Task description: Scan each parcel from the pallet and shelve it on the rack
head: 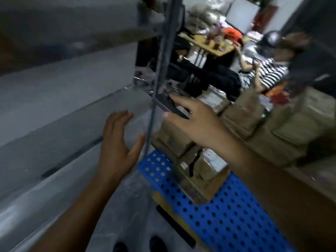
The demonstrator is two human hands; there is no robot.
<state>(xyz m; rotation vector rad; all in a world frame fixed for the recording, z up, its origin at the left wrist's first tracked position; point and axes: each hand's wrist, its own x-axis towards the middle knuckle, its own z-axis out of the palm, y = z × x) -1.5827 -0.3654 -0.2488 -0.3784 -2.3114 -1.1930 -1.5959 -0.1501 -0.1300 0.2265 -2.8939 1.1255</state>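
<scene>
Brown cardboard parcels (183, 142) sit stacked on a blue pallet (227, 211) right of the grey rack (156, 84); the left hand (118, 142) and right hand (196, 120) are open and empty

One head-worn view only, tilted and blurred, looks forward and down from close range. The rack (156, 84) fills the left of the frame, the pallet (227, 206) lies at lower right, and a desk (209, 44) stands far off at upper right.
</scene>
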